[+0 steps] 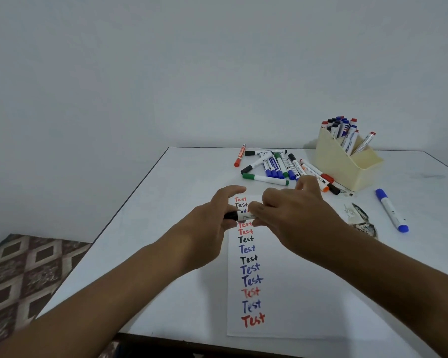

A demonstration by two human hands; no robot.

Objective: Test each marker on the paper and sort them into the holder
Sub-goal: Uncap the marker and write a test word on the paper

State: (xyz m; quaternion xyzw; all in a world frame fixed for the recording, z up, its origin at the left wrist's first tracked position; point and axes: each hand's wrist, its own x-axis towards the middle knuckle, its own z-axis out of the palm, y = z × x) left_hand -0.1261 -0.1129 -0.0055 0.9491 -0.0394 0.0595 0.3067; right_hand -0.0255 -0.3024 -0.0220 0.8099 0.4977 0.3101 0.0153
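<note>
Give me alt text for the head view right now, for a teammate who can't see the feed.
Both hands, left hand and right hand, hold a black-capped marker above a paper strip filled with "Test" in red, black and blue. Behind lie loose markers beside a cream holder already holding several; one blue marker lies apart at right.

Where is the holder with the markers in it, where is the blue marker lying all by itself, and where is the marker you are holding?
holder (pixel 347 166), head view, on its cream front wall.
blue marker (pixel 391 210), head view, on its white barrel.
held marker (pixel 239 216), head view, on the barrel between both hands.
</note>
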